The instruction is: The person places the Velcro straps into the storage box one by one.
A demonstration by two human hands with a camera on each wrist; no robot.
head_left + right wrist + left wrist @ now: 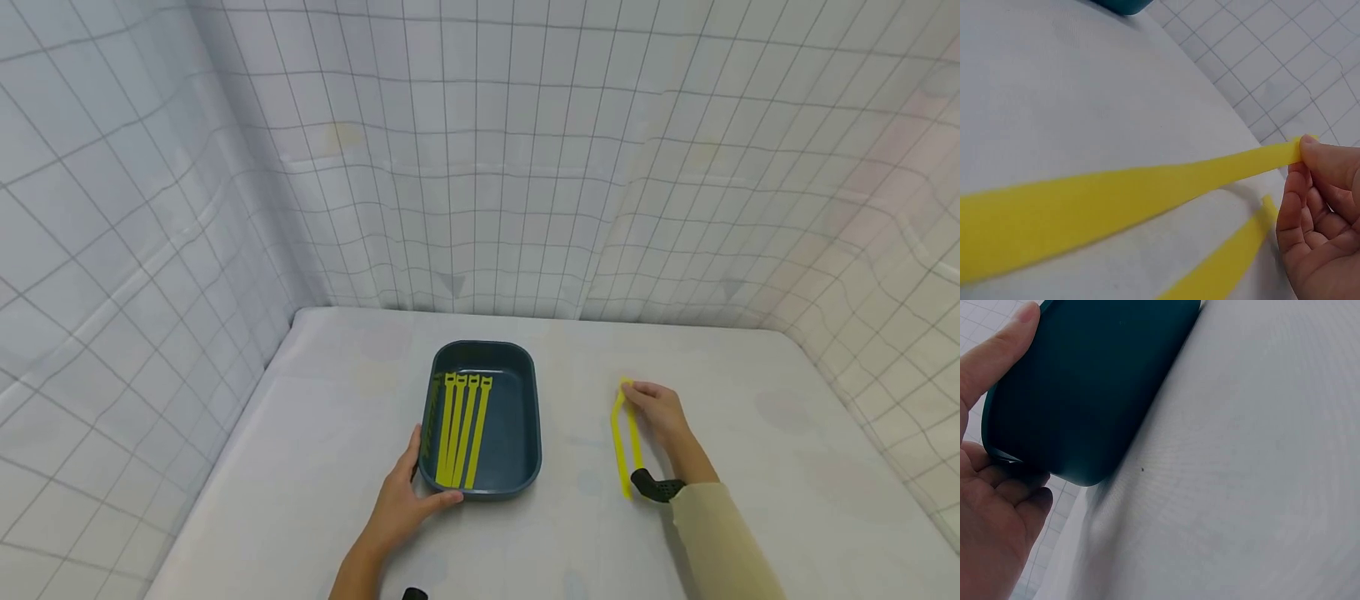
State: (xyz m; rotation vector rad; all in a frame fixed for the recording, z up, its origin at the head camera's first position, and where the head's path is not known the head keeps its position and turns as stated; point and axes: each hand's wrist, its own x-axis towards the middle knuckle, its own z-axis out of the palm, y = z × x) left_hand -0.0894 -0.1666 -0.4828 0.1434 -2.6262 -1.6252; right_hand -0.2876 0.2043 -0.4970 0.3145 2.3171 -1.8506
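In the head view, a dark teal tray (pixel 510 433) lies on the white table, with several yellow cable straps (pixel 459 425) side by side in its left half, slotted heads toward the far end. My left hand (pixel 400 504) grips the tray's near left corner, thumb over the near rim and fingers along the left side. To the right of the tray, my right hand (pixel 660 414) pinches the far end of a yellow strap (pixel 1116 200) between thumb and fingertips, its length hanging back toward the wrist. Beneath it in the right wrist view lies another yellow strap (pixel 1222 262).
White sheets with a grey grid (pixel 480 167) enclose the back and both sides of the table (pixel 315 400). A black wrist strap (pixel 656 486) sits at the cuff of the right sleeve (pixel 716 533).
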